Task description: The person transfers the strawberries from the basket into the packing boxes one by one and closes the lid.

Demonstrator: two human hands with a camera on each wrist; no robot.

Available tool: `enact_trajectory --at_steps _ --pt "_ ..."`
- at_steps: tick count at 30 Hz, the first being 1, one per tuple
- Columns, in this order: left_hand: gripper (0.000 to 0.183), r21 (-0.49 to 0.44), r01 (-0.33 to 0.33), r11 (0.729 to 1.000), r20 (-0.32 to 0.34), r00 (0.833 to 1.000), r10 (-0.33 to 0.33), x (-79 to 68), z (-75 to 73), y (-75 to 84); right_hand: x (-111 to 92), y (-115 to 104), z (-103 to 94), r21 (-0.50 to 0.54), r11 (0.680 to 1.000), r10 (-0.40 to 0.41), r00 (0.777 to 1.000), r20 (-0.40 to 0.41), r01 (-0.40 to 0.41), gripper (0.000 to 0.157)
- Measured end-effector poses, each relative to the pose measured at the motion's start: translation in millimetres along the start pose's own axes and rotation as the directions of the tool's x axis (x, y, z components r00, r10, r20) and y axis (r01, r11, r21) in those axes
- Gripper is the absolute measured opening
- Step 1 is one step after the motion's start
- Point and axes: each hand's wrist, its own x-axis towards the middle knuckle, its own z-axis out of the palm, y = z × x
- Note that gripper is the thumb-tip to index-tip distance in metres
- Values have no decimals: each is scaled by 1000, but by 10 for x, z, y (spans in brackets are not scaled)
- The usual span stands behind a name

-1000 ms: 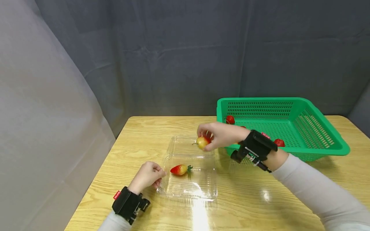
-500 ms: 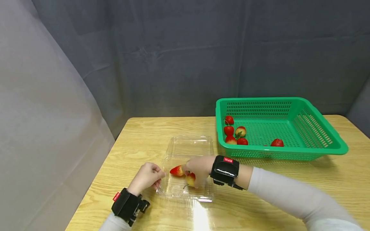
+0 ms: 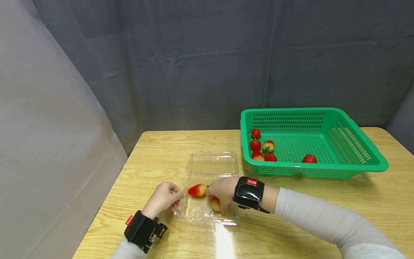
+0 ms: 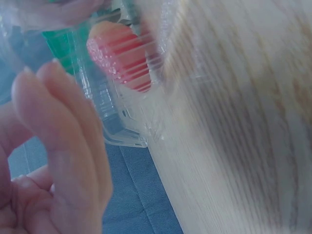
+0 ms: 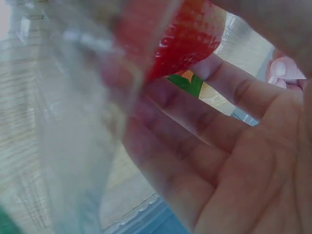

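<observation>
On the table lies a clear plastic clamshell container (image 3: 197, 212) with its lid opened out toward the back. My left hand (image 3: 165, 197) pinches its left rim between thumb and finger. One red-and-yellow strawberry (image 3: 196, 190) rests on its side inside the container, also visible through the plastic in the left wrist view. My right hand (image 3: 224, 190) is down in the container's right half, its fingers around a second strawberry (image 5: 190, 41). That strawberry's thin stem points toward me, and my right hand covers part of it in the head view.
A green slotted basket (image 3: 318, 166) stands at the back right of the wooden table (image 3: 155, 154). Several strawberries (image 3: 255, 145) cluster in its left end, and another strawberry (image 3: 309, 158) lies by its front wall. A grey curtain (image 3: 194, 72) hangs behind.
My right hand has carried the strawberry from above the lid down into the container, then slightly toward me. My left hand has stayed at the rim.
</observation>
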Motion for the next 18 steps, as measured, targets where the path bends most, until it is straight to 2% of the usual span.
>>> enact_trajectory --at_steps 6,9,12,15,18 --pt "20 -11 -3 1000 1 1000 3 1 2 5 -67 12 -73 46 999 -20 1000 5 20 40" --pt "20 -11 -1 1000 0 1000 1 -1 3 8 -176 28 -223 104 994 -21 1000 14 20 38" --pt "21 -8 0 1000 2 1000 0 -1 3 11 -363 105 -466 180 983 -24 1000 1 23 35" --pt "21 -1 4 1000 3 1000 -4 -1 1 19 -632 282 -746 253 967 -16 997 -75 35 36" --pt "19 4 7 1000 -1 1000 -7 3 -3 30 -915 573 -988 304 952 21 983 -183 36 39"
